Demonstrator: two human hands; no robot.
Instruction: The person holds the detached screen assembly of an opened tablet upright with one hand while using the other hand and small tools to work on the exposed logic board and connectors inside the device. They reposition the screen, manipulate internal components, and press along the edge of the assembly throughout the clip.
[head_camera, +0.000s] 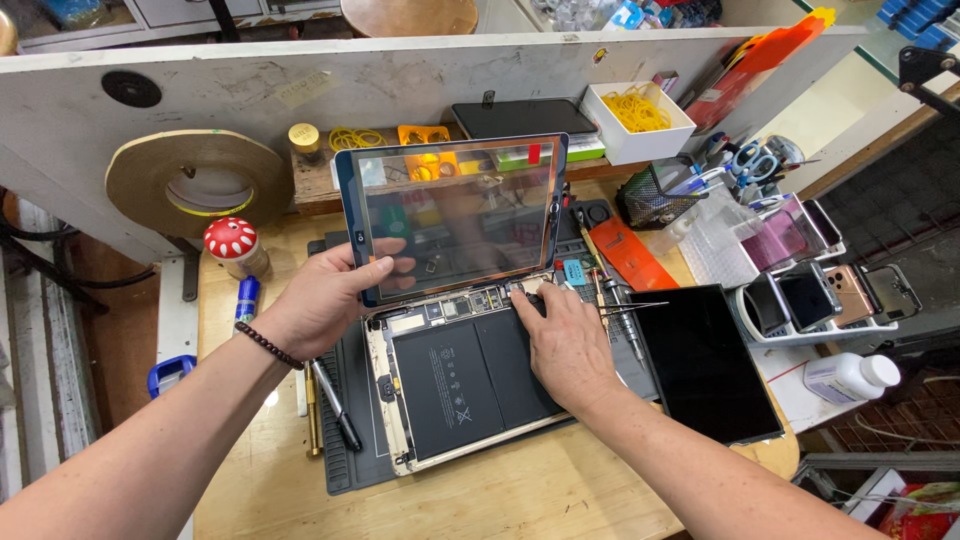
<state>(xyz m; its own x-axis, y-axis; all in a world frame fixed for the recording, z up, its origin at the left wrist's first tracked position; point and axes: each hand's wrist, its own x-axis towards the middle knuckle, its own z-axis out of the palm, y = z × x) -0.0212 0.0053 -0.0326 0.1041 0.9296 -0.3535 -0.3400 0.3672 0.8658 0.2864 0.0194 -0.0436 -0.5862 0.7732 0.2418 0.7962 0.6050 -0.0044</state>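
My left hand (322, 300) grips the left edge of a clear tablet glass panel (455, 215) and holds it tilted upright over an opened tablet body (455, 385). The body lies on a dark work mat (345, 465), its black battery cells and circuit board exposed. My right hand (565, 335) rests on the body's upper right part, fingers bent down onto the board near the panel's lower edge. I cannot tell if it pinches anything. A beaded bracelet circles my left wrist.
A black screen panel (705, 365) lies right of the mat, with tweezers (630, 308) and screwdrivers (330, 405) nearby. A tape roll (195, 185), mushroom-shaped ornament (232, 243), box of yellow rubber bands (638, 118), mesh tool cup (655, 200), rack of phones (820, 295) and white bottle (850, 377) surround the area.
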